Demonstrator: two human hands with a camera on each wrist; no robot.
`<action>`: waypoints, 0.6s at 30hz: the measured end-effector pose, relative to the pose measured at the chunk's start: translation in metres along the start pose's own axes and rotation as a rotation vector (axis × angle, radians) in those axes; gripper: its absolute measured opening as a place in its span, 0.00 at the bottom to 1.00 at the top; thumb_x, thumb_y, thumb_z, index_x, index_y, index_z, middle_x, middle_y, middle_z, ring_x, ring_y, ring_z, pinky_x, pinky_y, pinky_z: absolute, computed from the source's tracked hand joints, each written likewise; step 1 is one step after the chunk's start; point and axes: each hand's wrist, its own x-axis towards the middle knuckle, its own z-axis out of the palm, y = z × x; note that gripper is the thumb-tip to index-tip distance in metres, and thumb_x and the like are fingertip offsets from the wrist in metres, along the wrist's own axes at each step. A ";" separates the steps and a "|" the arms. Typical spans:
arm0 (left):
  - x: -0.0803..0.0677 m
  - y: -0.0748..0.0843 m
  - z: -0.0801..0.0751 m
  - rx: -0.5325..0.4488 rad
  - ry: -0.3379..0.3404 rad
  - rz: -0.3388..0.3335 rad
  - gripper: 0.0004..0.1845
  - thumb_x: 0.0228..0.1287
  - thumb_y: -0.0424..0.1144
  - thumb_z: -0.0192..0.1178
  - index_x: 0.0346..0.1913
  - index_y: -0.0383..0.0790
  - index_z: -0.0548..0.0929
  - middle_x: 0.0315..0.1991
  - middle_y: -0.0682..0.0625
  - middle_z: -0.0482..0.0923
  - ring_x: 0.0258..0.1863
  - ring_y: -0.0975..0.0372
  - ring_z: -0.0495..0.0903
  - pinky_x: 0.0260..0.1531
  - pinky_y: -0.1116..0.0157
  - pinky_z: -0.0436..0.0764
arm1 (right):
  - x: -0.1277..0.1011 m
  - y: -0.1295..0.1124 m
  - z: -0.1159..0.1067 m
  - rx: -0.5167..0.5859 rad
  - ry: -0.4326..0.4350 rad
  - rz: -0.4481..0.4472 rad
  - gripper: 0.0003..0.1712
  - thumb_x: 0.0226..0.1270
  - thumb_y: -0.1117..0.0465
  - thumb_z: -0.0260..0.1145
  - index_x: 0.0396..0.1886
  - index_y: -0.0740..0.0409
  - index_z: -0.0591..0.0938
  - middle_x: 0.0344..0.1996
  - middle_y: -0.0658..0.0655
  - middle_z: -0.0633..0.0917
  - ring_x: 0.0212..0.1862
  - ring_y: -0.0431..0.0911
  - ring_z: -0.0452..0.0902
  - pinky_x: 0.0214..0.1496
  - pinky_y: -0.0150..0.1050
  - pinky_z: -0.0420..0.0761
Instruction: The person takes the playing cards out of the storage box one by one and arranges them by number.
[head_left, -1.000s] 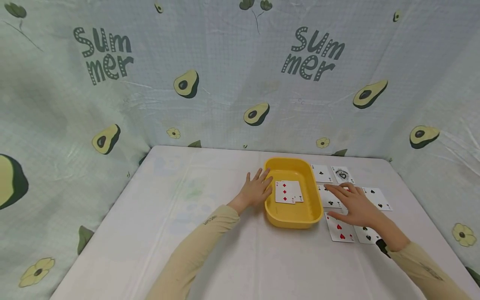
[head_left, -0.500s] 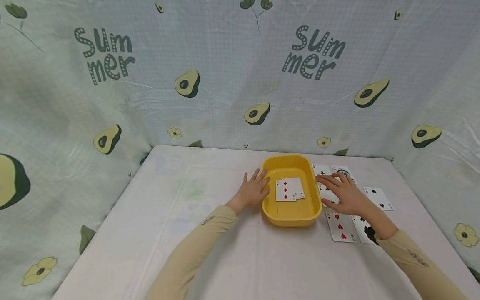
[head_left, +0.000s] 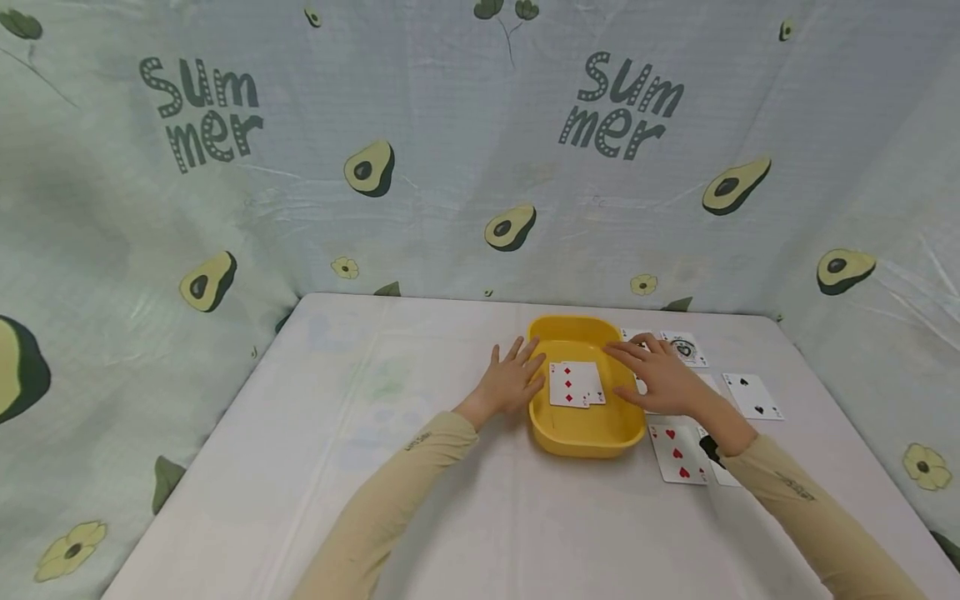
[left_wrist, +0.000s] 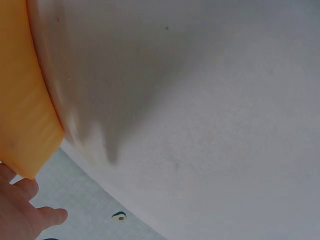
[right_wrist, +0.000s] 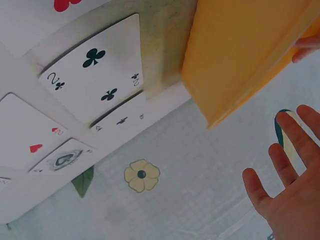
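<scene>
**Steady the tray, keep the cards flat**

Head view: your left hand [head_left: 512, 382] lies with straight fingers against the left wall of the yellow tray [head_left: 585, 433] on the counter [head_left: 420, 517]; hold it there so the tray cannot slide; your right hand [head_left: 660, 377] hovers spread over the tray's right rim, and I cannot tell whether it carries a card; diamond cards [head_left: 574, 384] already lie in the tray; lay any card flat on that pile.

Left wrist view: only fingertips beside the tray wall [left_wrist: 22, 110]; the picture is blurred.

Right wrist view: fingers [right_wrist: 287, 165] spread, holding nothing visible; the two of clubs [right_wrist: 95, 75] lies on the counter just beside the tray.
</scene>
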 end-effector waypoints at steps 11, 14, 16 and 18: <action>0.000 0.002 -0.003 -0.001 0.005 -0.007 0.26 0.69 0.50 0.34 0.67 0.47 0.58 0.72 0.51 0.42 0.71 0.53 0.43 0.62 0.42 0.50 | 0.027 -0.007 0.023 -0.004 -0.154 -0.008 0.40 0.53 0.42 0.62 0.62 0.58 0.67 0.60 0.57 0.71 0.57 0.54 0.60 0.57 0.58 0.60; 0.001 0.003 -0.004 0.002 -0.001 -0.011 0.26 0.69 0.50 0.34 0.67 0.48 0.58 0.72 0.52 0.42 0.71 0.53 0.43 0.63 0.42 0.49 | 0.032 -0.008 0.028 -0.017 -0.173 -0.016 0.40 0.53 0.41 0.62 0.61 0.58 0.68 0.59 0.57 0.72 0.56 0.53 0.60 0.56 0.57 0.61; 0.001 0.003 -0.004 0.001 -0.011 -0.016 0.26 0.69 0.51 0.34 0.68 0.48 0.57 0.72 0.52 0.41 0.71 0.53 0.42 0.63 0.43 0.48 | 0.035 -0.008 0.031 -0.022 -0.191 -0.005 0.40 0.52 0.41 0.62 0.61 0.57 0.68 0.59 0.57 0.72 0.56 0.54 0.60 0.57 0.57 0.61; 0.002 0.003 -0.004 0.000 -0.021 -0.021 0.26 0.69 0.51 0.34 0.68 0.48 0.56 0.72 0.53 0.39 0.71 0.54 0.41 0.63 0.43 0.47 | 0.037 -0.008 0.034 -0.023 -0.215 0.012 0.41 0.52 0.39 0.62 0.62 0.56 0.67 0.60 0.56 0.71 0.57 0.54 0.60 0.59 0.57 0.60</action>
